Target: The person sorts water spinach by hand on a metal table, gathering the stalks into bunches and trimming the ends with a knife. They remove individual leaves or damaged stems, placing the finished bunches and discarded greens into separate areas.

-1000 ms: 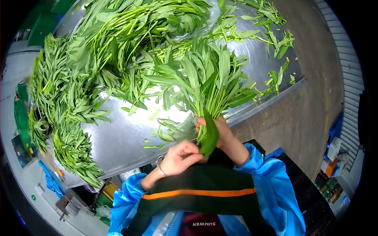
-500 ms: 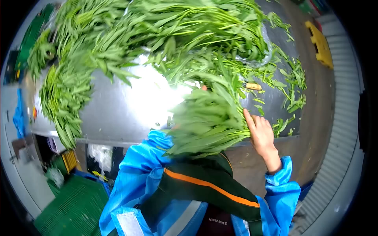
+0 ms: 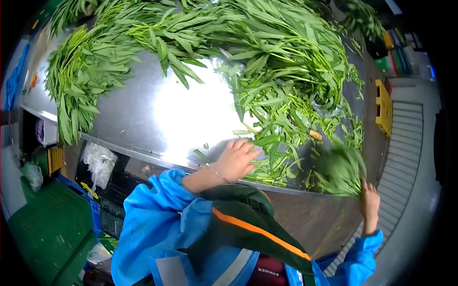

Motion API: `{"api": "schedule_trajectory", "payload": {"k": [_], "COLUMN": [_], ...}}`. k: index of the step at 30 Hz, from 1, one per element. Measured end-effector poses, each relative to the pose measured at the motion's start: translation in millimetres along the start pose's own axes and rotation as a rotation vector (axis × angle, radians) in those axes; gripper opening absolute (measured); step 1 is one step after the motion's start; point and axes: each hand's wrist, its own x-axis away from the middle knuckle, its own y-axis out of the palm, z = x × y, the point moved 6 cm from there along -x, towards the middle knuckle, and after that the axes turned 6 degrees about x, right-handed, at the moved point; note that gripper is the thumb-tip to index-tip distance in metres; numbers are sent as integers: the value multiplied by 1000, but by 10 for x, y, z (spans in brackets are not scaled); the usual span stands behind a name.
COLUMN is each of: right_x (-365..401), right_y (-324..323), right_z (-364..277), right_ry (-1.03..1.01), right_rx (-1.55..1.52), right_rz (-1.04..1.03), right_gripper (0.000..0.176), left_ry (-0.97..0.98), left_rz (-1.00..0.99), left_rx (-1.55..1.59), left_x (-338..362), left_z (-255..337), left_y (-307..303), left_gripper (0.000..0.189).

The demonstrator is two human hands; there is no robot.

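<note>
Out past the table's front right edge, my right hand (image 3: pixel 369 205) is closed around the stem end of a bunch of water spinach (image 3: pixel 338 169), its leaves pointing left and blurred by motion. My left hand (image 3: pixel 234 161) is above the front edge of the metal table (image 3: pixel 129 105), fingers apart and slightly bent, with nothing gripped. Just beyond its fingertips are loose leaves and cut stems (image 3: pixel 281 143). A knife's wooden handle (image 3: pixel 315 135) shows among the trimmings; its blade is hidden under them.
A large heap of water spinach (image 3: pixel 286 47) covers the back of the table, with another pile (image 3: pixel 86 81) at the left. Below the left edge are a green crate (image 3: pixel 47 224) and clear plastic bags (image 3: pixel 99 164). A yellow plastic piece (image 3: pixel 383 108) stands at the right.
My right hand has carried the bunch from in front of my body to the right, past the table edge. My left hand, hidden behind the leaves before, now shows. The camera view has shifted.
</note>
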Motion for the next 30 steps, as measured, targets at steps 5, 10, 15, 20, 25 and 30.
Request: {"api": "schedule_trajectory", "payload": {"k": [5, 10, 15, 20, 25, 30], "right_x": [389, -306, -1101, -865, -49, -50], "right_y": [-715, -1419, -2181, -1808, -2287, -2449], "right_z": [493, -426, -2473, -1979, -1445, -1968], "right_ry": [216, -284, -665, -481, -181, -534], "right_rx": [-468, -1137, -428, 176, 94, -481], "right_rz": [477, 873, 628, 83, 199, -134], "right_gripper": [65, 53, 51, 45, 57, 48], "left_ry": [169, 805, 721, 460, 599, 390], "left_rz": [223, 275, 215, 332, 492, 332], "left_rx": [516, 397, 246, 243, 541, -468], "left_x": [81, 119, 496, 820, 378, -264], "left_z": [543, 1260, 1028, 602, 1059, 1564], "left_y": [-569, -881, -791, -988, -1506, -1309], "left_gripper": [23, 24, 25, 33, 56, 59]}}
